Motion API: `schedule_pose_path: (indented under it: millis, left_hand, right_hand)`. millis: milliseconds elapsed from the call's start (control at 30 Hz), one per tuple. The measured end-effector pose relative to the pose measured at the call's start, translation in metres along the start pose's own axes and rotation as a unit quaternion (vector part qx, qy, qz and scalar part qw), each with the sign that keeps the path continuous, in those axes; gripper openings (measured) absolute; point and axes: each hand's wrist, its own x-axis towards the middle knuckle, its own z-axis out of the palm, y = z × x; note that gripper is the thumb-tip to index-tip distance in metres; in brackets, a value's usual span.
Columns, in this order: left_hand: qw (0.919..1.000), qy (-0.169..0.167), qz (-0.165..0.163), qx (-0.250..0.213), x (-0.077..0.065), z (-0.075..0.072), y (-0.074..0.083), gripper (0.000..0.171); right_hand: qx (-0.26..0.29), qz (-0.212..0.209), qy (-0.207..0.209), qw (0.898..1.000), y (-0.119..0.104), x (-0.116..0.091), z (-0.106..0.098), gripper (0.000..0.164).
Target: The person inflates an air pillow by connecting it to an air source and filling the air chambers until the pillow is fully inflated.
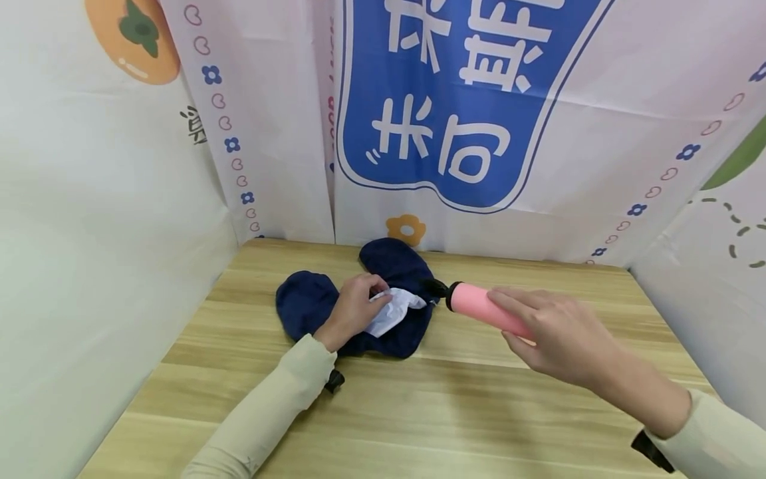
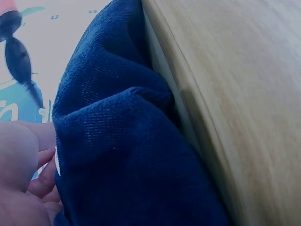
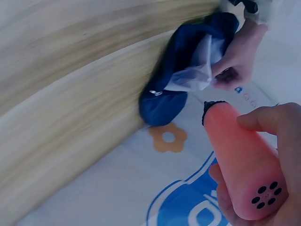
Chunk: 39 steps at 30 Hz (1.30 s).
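A navy plush U-shaped pillow cover [image 1: 407,336] lies on the table, and a crumpled white inner liner [image 1: 391,313] sticks out of its opening. My left hand [image 1: 358,303] pinches the liner's edge between thumb and fingers; in the left wrist view the cover [image 2: 122,155] hides part of those fingers. My right hand [image 1: 559,336] grips a pink cylindrical hand pump [image 1: 485,309], held tilted above the table. Its black tapered nozzle [image 1: 437,288] points left toward the liner. Small black holes show on the pump's rear end [image 3: 266,195] in the right wrist view. Whether the nozzle touches the liner I cannot tell.
The wood-grain tabletop [image 1: 383,412] extends around the cover and toward me. Behind it hangs a printed white sheet [image 1: 287,166] with a blue lettered panel [image 1: 443,153]. White sheeting [image 1: 120,219] also encloses the left and right sides.
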Motion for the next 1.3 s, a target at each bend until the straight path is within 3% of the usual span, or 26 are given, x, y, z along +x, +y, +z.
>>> schedule_pose_path:
  millis: [233, 467, 900, 1300]
  left_hand:
    - [1.0000, 0.004, 0.003, -0.002, 0.000, 0.002, 0.000, 0.006]
    - [0.9998, 0.014, 0.007, -0.007, -0.001, 0.003, 0.001, 0.009]
    - [0.9999, 0.011, 0.000, -0.003, -0.002, 0.004, 0.002, 0.008]
    - [0.9995, 0.014, -0.029, -0.007, -0.002, -0.001, 0.007, 0.008]
  right_hand:
    - [-0.003, -0.009, -0.004, 1.000, -0.019, 0.006, -0.008, 0.059]
    - [0.004, 0.001, -0.012, 1.000, -0.030, 0.002, -0.004, 0.058]
    - [0.022, 0.046, -0.038, 0.998, -0.034, -0.009, 0.010, 0.059]
    - [0.029, 0.060, -0.015, 0.998, -0.033, -0.018, 0.019, 0.056]
